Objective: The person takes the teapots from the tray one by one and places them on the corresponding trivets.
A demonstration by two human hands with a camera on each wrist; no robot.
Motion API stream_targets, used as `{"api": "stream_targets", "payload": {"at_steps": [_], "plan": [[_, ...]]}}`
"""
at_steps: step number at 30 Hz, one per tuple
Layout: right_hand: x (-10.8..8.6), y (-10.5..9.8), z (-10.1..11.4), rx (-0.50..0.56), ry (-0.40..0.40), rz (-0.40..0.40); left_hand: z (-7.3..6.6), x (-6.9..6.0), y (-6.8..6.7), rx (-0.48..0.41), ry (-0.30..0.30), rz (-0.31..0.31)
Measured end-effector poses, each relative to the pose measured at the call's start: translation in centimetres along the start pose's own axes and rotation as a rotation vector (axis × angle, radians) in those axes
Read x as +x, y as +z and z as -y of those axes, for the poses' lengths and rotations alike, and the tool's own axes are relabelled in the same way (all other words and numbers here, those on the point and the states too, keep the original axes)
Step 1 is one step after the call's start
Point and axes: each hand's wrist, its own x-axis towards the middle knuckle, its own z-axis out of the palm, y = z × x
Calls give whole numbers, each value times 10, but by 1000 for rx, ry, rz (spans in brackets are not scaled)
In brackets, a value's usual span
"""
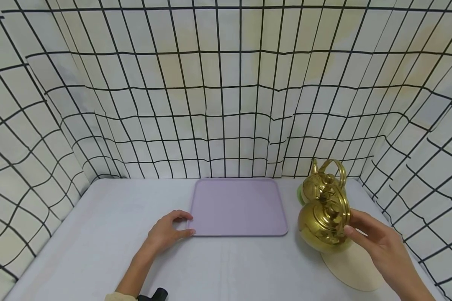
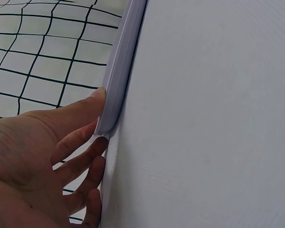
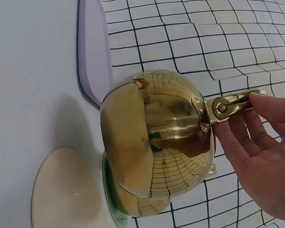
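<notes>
My left hand (image 1: 169,228) holds the near left corner of a flat lilac tray (image 1: 241,207) lying on the table. In the left wrist view the thumb presses the tray's rim (image 2: 121,71), and the other fingers bend around and below the corner. My right hand (image 1: 378,242) grips a shiny gold teapot (image 1: 318,223) by its upright handle. In the right wrist view the thumb and fingers pinch that handle (image 3: 235,102). The teapot hangs tilted above the table, partly over a round cream mat (image 1: 355,269). Its spout cannot be made out.
Behind the held teapot stands a second gold teapot (image 1: 316,184) on a green mat (image 1: 299,194), partly hidden. A white cloth covers the table (image 1: 226,267). Black-lined white curtains (image 1: 229,104) enclose the back and sides. A black object (image 1: 159,294) shows by the left wrist.
</notes>
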Motion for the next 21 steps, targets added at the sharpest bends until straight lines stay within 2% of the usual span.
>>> {"api": "stream_targets", "payload": {"at_steps": [6, 12, 17, 21], "plan": [[-5, -7, -7, 18, 5, -2, -1, 1, 0, 5, -3, 3], [-9, -11, -12, 2, 40, -12, 1, 0, 0, 11, -9, 3], [-15, -15, -17, -17, 34, -15, 0, 1, 0, 16, -8, 6], [-18, -16, -21, -47, 85, -20, -2, 0, 0, 16, -8, 8]]}}
